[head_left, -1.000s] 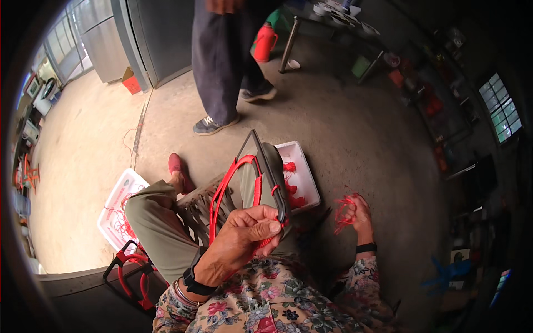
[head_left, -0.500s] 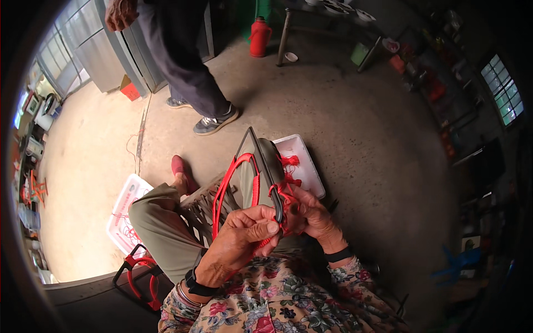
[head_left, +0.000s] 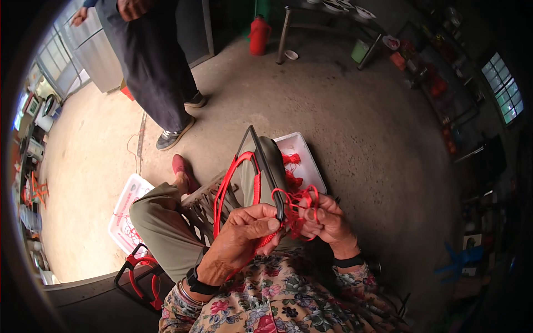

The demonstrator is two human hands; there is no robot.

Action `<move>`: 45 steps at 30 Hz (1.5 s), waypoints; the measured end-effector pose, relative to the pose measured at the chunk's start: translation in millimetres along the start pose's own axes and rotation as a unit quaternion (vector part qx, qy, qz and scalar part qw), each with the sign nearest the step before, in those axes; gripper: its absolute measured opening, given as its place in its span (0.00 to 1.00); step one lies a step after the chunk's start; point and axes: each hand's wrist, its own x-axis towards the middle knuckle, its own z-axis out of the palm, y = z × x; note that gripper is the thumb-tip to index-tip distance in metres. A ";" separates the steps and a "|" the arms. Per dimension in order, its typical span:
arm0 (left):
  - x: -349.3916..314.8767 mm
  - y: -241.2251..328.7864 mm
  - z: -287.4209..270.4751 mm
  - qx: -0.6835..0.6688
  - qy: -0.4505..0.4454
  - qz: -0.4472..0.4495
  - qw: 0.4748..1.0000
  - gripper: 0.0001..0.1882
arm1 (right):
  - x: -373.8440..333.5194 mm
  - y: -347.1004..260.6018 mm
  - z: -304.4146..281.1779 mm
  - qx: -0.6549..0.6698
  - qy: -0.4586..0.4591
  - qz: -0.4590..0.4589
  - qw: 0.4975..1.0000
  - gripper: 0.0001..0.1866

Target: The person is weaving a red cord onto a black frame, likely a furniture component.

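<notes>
My left hand (head_left: 240,232) is closed on the near corner of a black triangular frame (head_left: 260,155), with thumb and fingers pinching it. Red cord is wound tightly along part of the frame, and red bands (head_left: 224,186) hang inside it. My right hand (head_left: 334,226), just right of that corner, is closed on a loose bundle of thin red cord (head_left: 304,195). Several loops stand up from its fingers, and one strand reaches across to the frame. The frame rests over my lap, its tip pointing away from me.
A white box (head_left: 312,173) with red tassels stands beyond my right knee; another white box (head_left: 114,225) with red cord stands left. A similar black-and-red frame (head_left: 133,273) lies at lower left. Another person (head_left: 158,72) stands ahead. A red flask (head_left: 259,38) and table (head_left: 284,36) are farther back.
My right hand has drawn back to the right and the cord loops have opened out. My left hand stays on the frame. The other person has stepped left and turned.
</notes>
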 end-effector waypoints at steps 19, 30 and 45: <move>-0.9 0.3 -4.6 -0.006 -0.010 0.019 1.000 0.12 | -41.3 -22.8 31.6 -0.062 -0.021 -0.042 0.997 0.16; 0.7 -4.2 -4.9 -0.002 -0.019 0.017 1.000 0.07 | -14.5 -16.8 88.7 -0.208 -0.185 0.019 0.960 0.17; 3.8 -4.5 -12.0 -0.092 -0.026 -0.023 0.995 0.06 | -16.7 -7.5 86.8 -0.168 -0.205 0.019 0.964 0.22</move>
